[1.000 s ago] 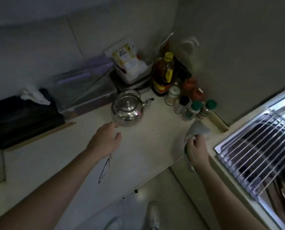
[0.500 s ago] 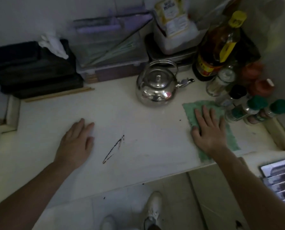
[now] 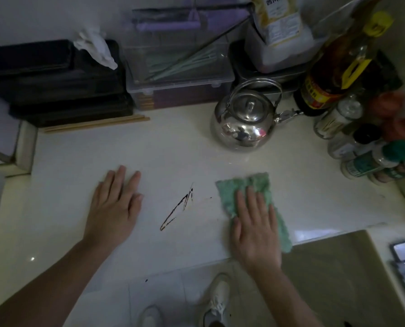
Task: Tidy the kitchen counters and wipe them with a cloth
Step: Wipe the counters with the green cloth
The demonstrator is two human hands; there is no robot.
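The pale counter (image 3: 130, 152) is being crowded along the wall by a stack of black trays (image 3: 55, 90), a clear box (image 3: 180, 74), a steel kettle (image 3: 242, 126) and a dark bottle (image 3: 335, 72) with a yellow cap. A red and yellow label is being shown on the bottle, and print is being shown on a pouch (image 3: 278, 18) behind the kettle, but none of the writing can be read; the jars (image 3: 366, 161) at the right are too blurred as well. The green cloth (image 3: 239, 185) is being held flat on the counter in front of the kettle, near the front edge, under the right hand (image 3: 255, 232), whose fingers are being kept straight and spread on it. The left hand (image 3: 113, 208) is being rested palm down on the bare counter, fingers straight, well apart from the right. A thin dark streak (image 3: 176, 210) is being left between them, just beside the cloth's left edge. Half a second earlier the cloth was being pressed beside the jars; it has since been drawn leftwards towards the streak, while the left hand has been kept flat.
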